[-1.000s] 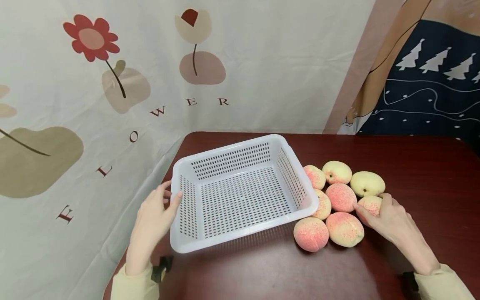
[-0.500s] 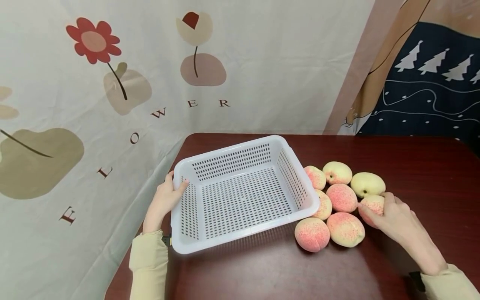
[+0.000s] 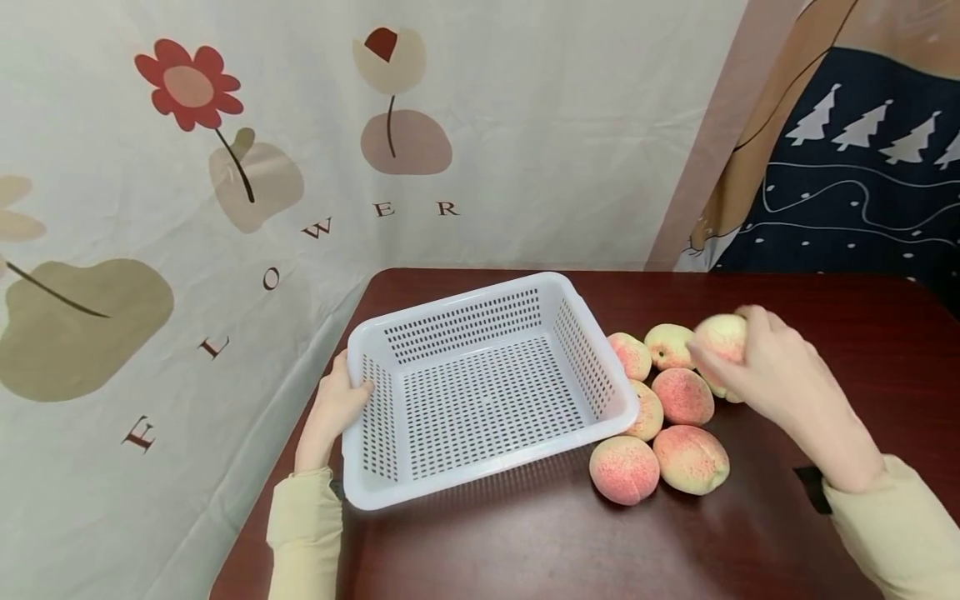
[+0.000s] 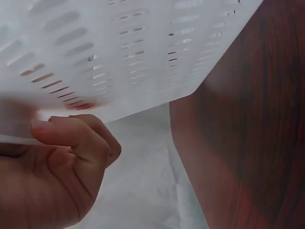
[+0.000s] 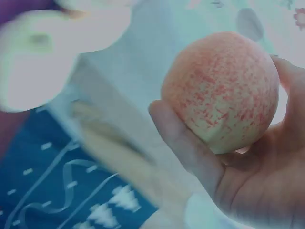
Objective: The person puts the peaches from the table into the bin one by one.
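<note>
A white perforated plastic basket [image 3: 487, 454] stands angled on the table with nothing in it. At its left rim my left hand [image 3: 330, 417] grips the edge, thumb inside and fingers curled under the rim outside, as the left wrist view shows of the hand [image 4: 71, 162]. My right hand [image 3: 780, 383] holds a peach [image 3: 724, 335] between thumb and fingers, raised over the other fruit. In the right wrist view this peach [image 5: 224, 90] is pale yellow with red speckles. Behind it, a pale yellow peach [image 3: 729, 395] is mostly hidden.
Several more peaches lie right of the basket, among them a red one [image 3: 683, 397], a pale one [image 3: 669, 345] and two nearer ones, a pink peach [image 3: 624, 471] and a blushed peach [image 3: 691, 460]. A printed curtain [image 3: 525, 167] hangs behind the dark red table [image 3: 510, 542].
My left hand has moved up to the basket's left rim and taken hold of it. My right hand has lifted a peach from the table, up and slightly left.
</note>
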The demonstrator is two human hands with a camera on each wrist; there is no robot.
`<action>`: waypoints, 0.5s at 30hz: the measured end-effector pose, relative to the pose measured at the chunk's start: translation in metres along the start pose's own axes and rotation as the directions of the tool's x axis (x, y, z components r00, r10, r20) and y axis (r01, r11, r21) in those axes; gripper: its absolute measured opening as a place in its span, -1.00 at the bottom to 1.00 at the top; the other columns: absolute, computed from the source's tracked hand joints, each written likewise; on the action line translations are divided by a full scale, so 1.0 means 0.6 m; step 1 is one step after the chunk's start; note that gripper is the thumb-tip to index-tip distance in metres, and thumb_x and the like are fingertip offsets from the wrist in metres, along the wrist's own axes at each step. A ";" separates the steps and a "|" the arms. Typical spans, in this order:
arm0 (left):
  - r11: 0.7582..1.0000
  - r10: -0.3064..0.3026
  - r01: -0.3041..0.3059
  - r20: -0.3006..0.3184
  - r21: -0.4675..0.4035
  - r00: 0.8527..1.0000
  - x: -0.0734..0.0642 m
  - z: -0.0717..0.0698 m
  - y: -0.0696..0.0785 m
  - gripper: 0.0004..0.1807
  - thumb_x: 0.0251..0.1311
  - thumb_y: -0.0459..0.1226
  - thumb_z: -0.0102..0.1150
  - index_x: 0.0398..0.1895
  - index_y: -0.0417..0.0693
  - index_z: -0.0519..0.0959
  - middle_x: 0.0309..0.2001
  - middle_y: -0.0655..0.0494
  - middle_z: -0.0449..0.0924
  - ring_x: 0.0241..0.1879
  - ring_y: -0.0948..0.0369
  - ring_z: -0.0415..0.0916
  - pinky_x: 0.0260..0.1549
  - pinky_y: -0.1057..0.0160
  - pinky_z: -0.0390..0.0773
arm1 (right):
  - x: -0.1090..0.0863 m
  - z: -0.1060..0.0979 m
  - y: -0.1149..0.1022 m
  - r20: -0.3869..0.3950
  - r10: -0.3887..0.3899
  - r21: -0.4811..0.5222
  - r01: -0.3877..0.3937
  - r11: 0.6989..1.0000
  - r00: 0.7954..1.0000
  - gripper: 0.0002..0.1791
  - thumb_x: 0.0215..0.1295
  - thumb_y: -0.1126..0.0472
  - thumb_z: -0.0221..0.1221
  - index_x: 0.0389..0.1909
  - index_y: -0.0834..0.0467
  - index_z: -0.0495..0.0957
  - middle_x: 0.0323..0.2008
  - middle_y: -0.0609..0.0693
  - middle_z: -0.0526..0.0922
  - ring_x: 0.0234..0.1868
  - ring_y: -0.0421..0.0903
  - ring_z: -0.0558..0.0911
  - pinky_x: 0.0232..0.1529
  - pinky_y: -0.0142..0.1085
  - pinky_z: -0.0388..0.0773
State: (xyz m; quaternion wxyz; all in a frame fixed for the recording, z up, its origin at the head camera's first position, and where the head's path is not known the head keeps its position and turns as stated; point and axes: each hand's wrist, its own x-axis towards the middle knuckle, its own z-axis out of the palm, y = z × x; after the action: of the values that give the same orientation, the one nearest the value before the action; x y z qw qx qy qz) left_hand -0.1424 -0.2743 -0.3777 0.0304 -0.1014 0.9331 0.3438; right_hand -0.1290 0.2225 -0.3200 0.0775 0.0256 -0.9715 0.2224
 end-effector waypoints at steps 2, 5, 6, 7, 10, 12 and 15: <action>1.000 -0.010 0.010 -0.006 -0.003 1.000 -0.001 0.001 0.000 -0.23 0.27 -0.34 -0.12 0.46 -0.31 -0.19 0.01 -0.47 0.44 -0.25 -0.09 0.64 -0.34 0.09 0.68 | 0.021 -0.002 -0.036 -0.008 -0.043 0.029 0.043 0.999 0.999 -0.20 0.17 -0.30 0.09 0.04 0.37 0.31 -0.18 0.26 0.46 -0.26 0.18 0.48 -0.36 -0.02 0.44; 1.000 -0.015 0.015 -0.011 -0.004 1.000 -0.001 0.003 0.000 -0.23 0.26 -0.34 -0.12 0.46 -0.32 -0.20 0.00 -0.48 0.43 -0.24 -0.12 0.63 -0.34 0.08 0.69 | 0.054 0.005 -0.093 -0.010 -0.107 0.071 0.108 0.992 0.994 -0.24 0.14 -0.34 0.10 -0.01 0.29 0.36 -0.20 0.19 0.48 -0.25 0.13 0.49 -0.32 -0.05 0.47; 1.000 -0.013 0.013 -0.013 -0.002 1.000 -0.002 0.003 0.001 -0.23 0.26 -0.34 -0.12 0.46 -0.32 -0.20 0.00 -0.48 0.43 -0.24 -0.12 0.63 -0.35 0.08 0.69 | 0.065 0.010 -0.112 -0.011 -0.134 0.080 0.135 0.988 0.991 -0.25 0.13 -0.34 0.10 -0.02 0.27 0.36 -0.21 0.17 0.49 -0.26 0.12 0.51 -0.33 -0.06 0.48; 1.000 -0.010 0.010 -0.013 0.001 1.000 -0.001 0.004 0.000 -0.23 0.26 -0.34 -0.12 0.46 -0.32 -0.21 0.00 -0.48 0.44 -0.24 -0.12 0.63 -0.35 0.07 0.68 | 0.075 0.016 -0.132 -0.004 -0.158 0.091 0.158 0.983 0.987 -0.28 0.12 -0.33 0.11 -0.03 0.25 0.37 -0.21 0.16 0.50 -0.27 0.11 0.51 -0.32 -0.07 0.49; 1.000 -0.008 0.008 -0.008 -0.001 1.000 -0.001 0.005 0.000 -0.23 0.27 -0.32 -0.13 0.47 -0.29 -0.22 -0.01 -0.47 0.45 -0.28 -0.09 0.64 -0.38 0.09 0.69 | 0.102 0.039 -0.192 0.028 -0.243 0.084 0.240 0.967 0.970 -0.28 0.11 -0.28 0.14 0.04 0.23 0.36 -0.13 0.14 0.51 -0.24 0.09 0.56 -0.27 -0.07 0.55; 1.000 -0.011 0.011 -0.002 -0.002 1.000 0.000 0.006 0.000 -0.23 0.29 -0.31 -0.14 0.47 -0.27 -0.23 -0.02 -0.46 0.45 -0.30 -0.06 0.65 -0.40 0.11 0.69 | 0.115 0.058 -0.233 0.054 -0.319 0.066 0.316 0.947 0.946 -0.24 0.10 -0.28 0.14 0.11 0.24 0.33 -0.07 0.15 0.52 -0.22 0.08 0.58 -0.26 -0.07 0.59; 1.000 -0.014 0.014 -0.005 0.003 1.000 0.001 0.007 -0.001 -0.23 0.29 -0.30 -0.14 0.48 -0.25 -0.24 -0.02 -0.45 0.46 -0.31 -0.05 0.65 -0.42 0.13 0.69 | 0.129 0.090 -0.292 0.099 -0.437 0.037 0.436 0.899 0.894 -0.23 0.12 -0.29 0.13 0.14 0.22 0.31 -0.03 0.13 0.51 -0.19 0.05 0.59 -0.25 -0.10 0.64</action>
State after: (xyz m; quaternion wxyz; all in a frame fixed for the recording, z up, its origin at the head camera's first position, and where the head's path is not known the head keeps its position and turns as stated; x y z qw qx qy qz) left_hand -0.1427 -0.2722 -0.3811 0.0307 -0.1085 0.9330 0.3418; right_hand -0.1985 0.0402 -0.2808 0.0738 0.2550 -0.9422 0.2045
